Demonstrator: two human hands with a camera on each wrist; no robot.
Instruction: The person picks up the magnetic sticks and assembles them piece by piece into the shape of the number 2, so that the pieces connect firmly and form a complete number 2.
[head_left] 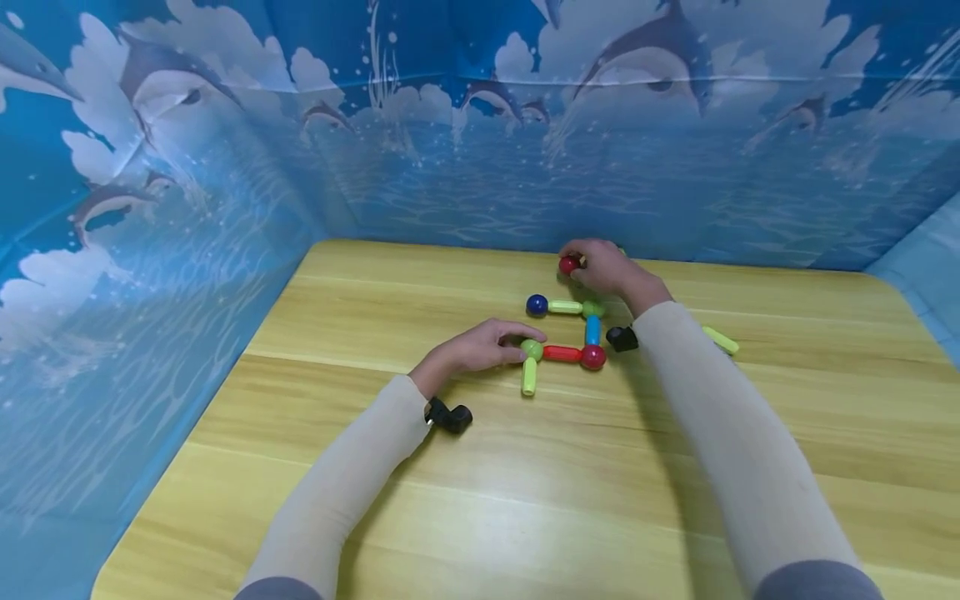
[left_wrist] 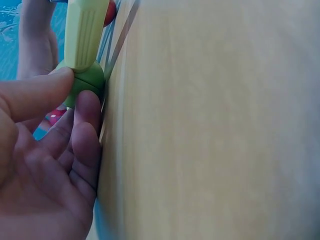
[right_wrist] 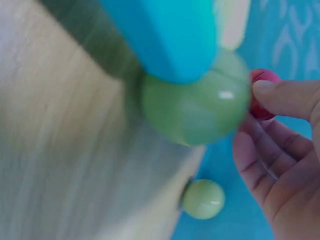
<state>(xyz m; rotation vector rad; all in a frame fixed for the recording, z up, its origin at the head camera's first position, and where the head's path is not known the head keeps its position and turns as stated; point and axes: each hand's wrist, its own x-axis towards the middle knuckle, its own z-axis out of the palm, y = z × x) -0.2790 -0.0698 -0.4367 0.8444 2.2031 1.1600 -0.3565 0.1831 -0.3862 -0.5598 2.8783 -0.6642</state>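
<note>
A flat chain of ball-and-stick building pieces lies on the table. My left hand (head_left: 486, 345) pinches the light green ball (head_left: 532, 350) at its near left end between thumb and fingers. From that ball a yellow-green stick (head_left: 529, 378) points toward me, and a red stick (head_left: 562, 354) runs right to a dark red ball (head_left: 592, 357). A blue stick (head_left: 593, 330) leads back to another green ball (head_left: 593, 309), then a yellow-green stick (head_left: 564, 307) and a dark blue ball (head_left: 537, 305). Behind the chain, my right hand (head_left: 611, 271) pinches a loose red ball (right_wrist: 263, 95).
A loose green ball (right_wrist: 203, 198) rests at the table's back, mostly hidden by the right hand in the head view. A yellow-green stick (head_left: 722, 339) lies right of the right forearm. Dolphin-print cloth (head_left: 450, 183) stands along the back and left edges.
</note>
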